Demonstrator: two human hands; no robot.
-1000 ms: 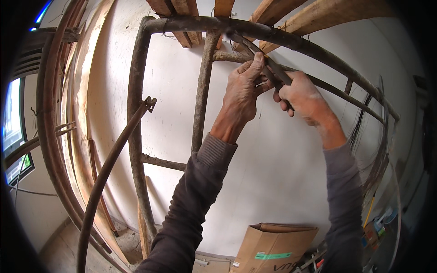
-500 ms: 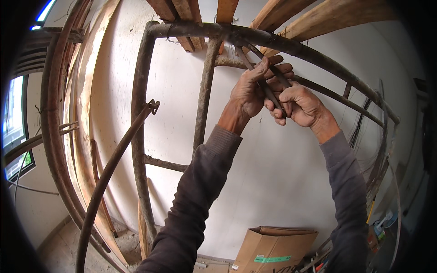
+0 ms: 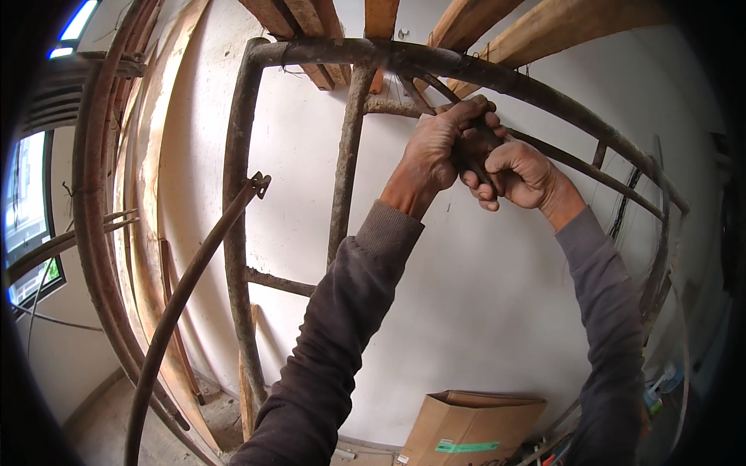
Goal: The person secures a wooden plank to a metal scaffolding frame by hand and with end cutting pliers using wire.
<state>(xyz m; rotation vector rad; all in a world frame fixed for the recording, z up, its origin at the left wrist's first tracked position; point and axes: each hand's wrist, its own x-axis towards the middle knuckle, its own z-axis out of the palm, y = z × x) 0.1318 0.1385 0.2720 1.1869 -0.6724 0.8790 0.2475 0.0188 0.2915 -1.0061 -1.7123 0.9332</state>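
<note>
Both my hands are raised at a metal scaffold frame, just under its curved top pipe. Between them is a dark metal pair of pincers, its two long handles slanting down from the pipe. My left hand is closed round the handles, fingers curled over them. My right hand is closed on the lower handle ends, with its thumb bent across. The pincers' jaws are up against the pipe beside the upright, too dark to make out. My fingers hide the middle of the handles.
Wooden beams rest above the pipe, tied with thin wire. A loose metal brace rises at left, near leaning boards and more scaffold pipe. Below stands a cardboard box. Dark wires hang at right.
My left fingers, extended before, have curled round the pincers' handles. The handles look drawn closer together. My right hand has shifted slightly right, and the view has moved a little.
</note>
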